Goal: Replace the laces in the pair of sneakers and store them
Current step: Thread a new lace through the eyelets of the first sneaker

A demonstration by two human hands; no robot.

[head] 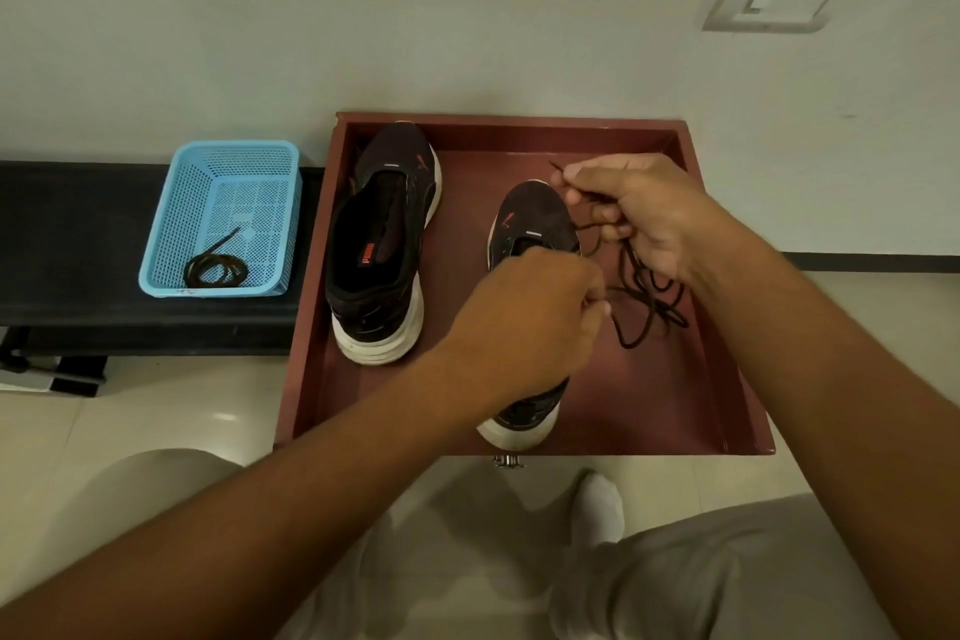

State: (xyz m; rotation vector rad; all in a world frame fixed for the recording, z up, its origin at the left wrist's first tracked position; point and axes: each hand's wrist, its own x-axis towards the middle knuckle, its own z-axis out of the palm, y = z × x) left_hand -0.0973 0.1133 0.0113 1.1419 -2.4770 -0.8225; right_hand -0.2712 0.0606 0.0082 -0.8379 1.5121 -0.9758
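Inside the maroon drawer [717, 327], my right hand [639, 218] pinches the dark shoelace [647, 299] above the right-side sneaker [530, 224], while my left hand [530, 312] curls round its other strand. The laceless sneaker [382, 244] lies along the drawer's left wall (coiled lace [214, 270] in the blue basket [171, 224] left of the drawer).

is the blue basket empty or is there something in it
Not empty. The blue basket holds one coiled dark lace in its near corner.
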